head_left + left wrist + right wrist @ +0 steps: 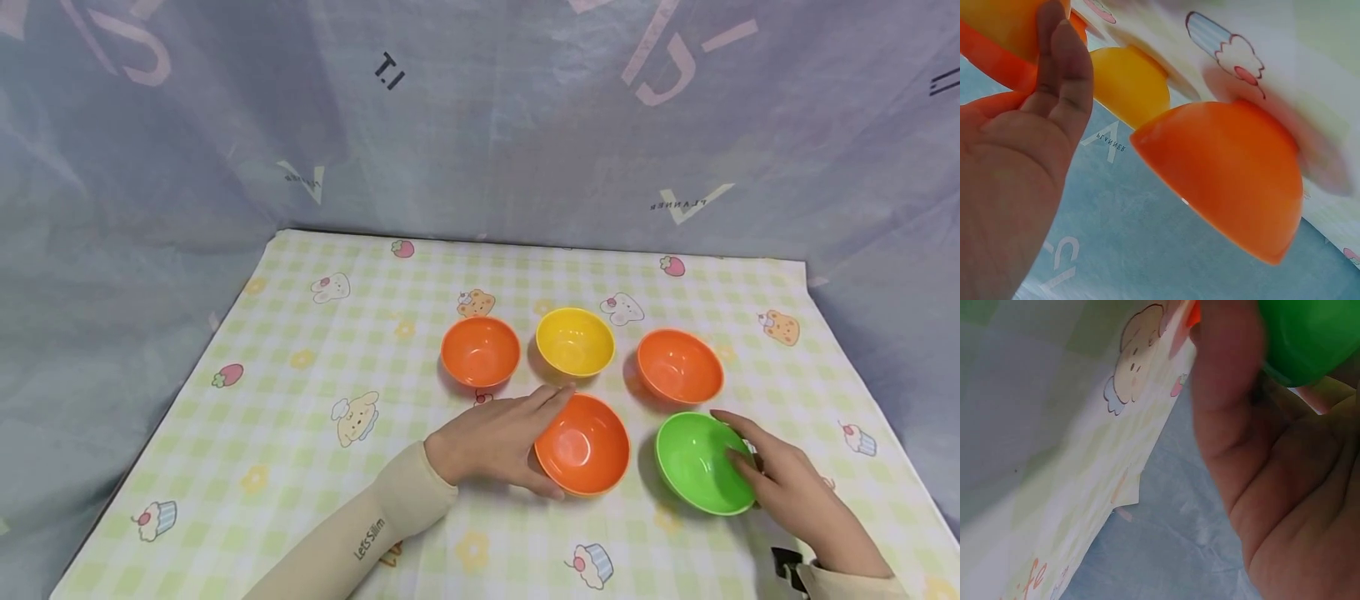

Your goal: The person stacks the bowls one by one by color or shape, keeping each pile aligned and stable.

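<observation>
In the head view, my left hand (502, 437) grips the left side of the front orange bowl (583, 446), fingers at its far rim and thumb at its near side. The left wrist view shows these fingers (1066, 75) against the bowl's outer wall. To the right, my right hand (787, 479) holds a green bowl (701, 467) by its right rim, the thumb over the inside and the other fingers outside, partly hidden. In the right wrist view the green bowl (1313, 337) shows beside the hand. Both bowls face upward, with nothing in them.
Behind stand a left orange bowl (480, 354), a yellow bowl (575, 343) and a right orange bowl (679, 367) in a loose row. They rest on a checked tablecloth (300, 467) with printed cartoons. A grey-blue curtain (487, 125) hangs behind the table.
</observation>
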The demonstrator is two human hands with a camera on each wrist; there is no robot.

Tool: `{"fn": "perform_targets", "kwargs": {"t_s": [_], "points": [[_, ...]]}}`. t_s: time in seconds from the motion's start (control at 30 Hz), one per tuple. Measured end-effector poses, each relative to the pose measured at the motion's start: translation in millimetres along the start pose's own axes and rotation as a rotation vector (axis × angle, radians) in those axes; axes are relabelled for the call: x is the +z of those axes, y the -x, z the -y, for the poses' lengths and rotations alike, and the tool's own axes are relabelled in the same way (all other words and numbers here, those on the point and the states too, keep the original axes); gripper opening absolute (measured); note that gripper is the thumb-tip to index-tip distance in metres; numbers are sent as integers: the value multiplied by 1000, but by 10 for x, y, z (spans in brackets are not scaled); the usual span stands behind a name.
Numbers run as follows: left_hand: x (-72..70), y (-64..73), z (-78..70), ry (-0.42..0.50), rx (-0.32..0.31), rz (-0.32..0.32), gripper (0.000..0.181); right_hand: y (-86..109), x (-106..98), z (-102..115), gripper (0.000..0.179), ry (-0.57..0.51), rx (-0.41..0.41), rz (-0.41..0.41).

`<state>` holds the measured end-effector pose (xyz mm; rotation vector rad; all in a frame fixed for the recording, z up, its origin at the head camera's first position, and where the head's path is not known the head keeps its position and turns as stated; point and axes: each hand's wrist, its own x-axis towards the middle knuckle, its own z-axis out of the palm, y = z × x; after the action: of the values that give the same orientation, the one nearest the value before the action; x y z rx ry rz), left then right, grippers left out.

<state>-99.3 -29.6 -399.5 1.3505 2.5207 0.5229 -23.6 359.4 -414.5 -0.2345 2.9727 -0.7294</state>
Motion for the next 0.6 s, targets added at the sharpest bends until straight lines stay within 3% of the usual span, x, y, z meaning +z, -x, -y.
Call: {"fn": "perform_targets", "kwargs": {"t_s": [0.23,0.6], "points": [[-12,-6,-1,17,-6,20,122,35,11,25,59,-95,45,50],[-21,-18,19,39,-21,45,123,39,35,18,59,-89,-22,-15]]}}
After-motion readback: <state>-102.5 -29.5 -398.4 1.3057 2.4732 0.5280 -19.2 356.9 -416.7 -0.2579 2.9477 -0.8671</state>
